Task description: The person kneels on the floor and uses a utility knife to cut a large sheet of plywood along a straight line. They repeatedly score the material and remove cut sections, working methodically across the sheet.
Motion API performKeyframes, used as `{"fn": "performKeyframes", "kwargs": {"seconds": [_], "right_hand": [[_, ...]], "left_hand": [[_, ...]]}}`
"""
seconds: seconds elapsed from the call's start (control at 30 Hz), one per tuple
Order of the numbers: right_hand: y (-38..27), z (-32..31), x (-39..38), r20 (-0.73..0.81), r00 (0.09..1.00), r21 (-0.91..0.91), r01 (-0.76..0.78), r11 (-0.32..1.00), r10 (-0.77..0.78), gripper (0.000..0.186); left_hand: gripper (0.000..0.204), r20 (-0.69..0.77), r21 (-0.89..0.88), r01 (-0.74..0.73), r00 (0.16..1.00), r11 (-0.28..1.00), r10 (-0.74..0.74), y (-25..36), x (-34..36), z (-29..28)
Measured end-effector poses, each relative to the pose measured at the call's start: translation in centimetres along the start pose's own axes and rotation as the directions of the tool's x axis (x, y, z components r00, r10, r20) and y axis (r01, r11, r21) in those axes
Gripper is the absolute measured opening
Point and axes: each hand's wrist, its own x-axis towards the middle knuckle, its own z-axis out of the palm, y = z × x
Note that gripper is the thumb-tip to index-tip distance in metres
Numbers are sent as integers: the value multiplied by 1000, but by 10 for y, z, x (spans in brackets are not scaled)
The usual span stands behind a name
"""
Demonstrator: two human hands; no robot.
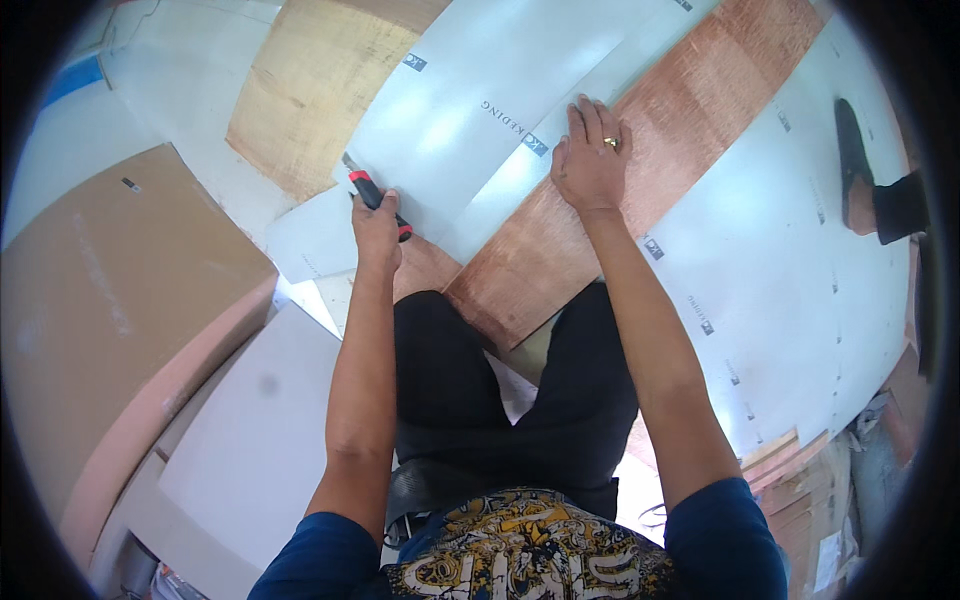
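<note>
My left hand is closed round a utility knife with a black and red handle. Its blade points up and away, over the left edge of a white film-covered sheet printed with dark marks. My right hand, with a ring on one finger, lies flat with fingers stretched out. It rests where the white sheet meets a long reddish-brown wood strip. The strip runs diagonally from between my knees to the far right. Whether the blade touches the sheet cannot be made out.
A pale plywood piece lies at the far left. Brown board stands nearer on the left, beside a white panel. Another white film-covered sheet spreads on the right, where another person's foot in a dark shoe stands.
</note>
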Motion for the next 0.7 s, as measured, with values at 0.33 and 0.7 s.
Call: {"fn": "performKeyframes", "kwargs": {"seconds": [0.33,0.7], "right_hand": [[0,-3,0,9,995,-1,102,995,-102,61],[-65,-3,-57,128,950,282,240,929,-284,63]], "left_hand": [[24,-29,-172,-121,993,978,118,-15,-7,-18],[27,-18,-460,-52,999,886,49,3,-47,-27]]}}
